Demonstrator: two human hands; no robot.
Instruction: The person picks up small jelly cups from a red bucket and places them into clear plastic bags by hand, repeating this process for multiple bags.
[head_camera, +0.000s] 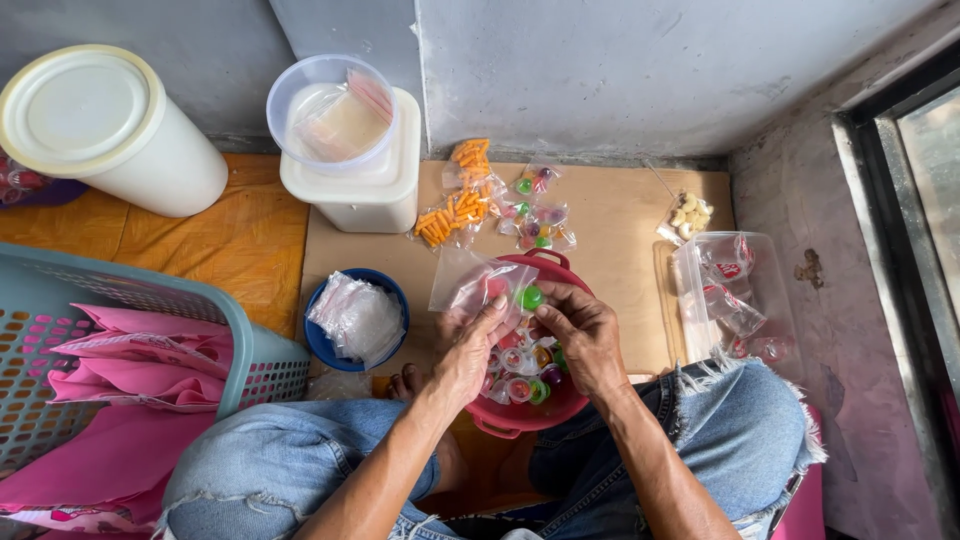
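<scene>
Bright daylight, soft shadows, sharp focus – slight wide-angle bend at edges, no blur

A tan cardboard sheet (610, 215) covers the floor beside an orange cloth (240, 240). On the cardboard sit a red bowl (560, 405) of small jelly cups, a blue bowl (325, 345) of clear bags, filled snack packets (455, 205), a white square container (360, 195) and a clear plastic box (770, 300). On the cloth stand a white lidded tub (105, 130) and a grey-blue basket (250, 350).
</scene>
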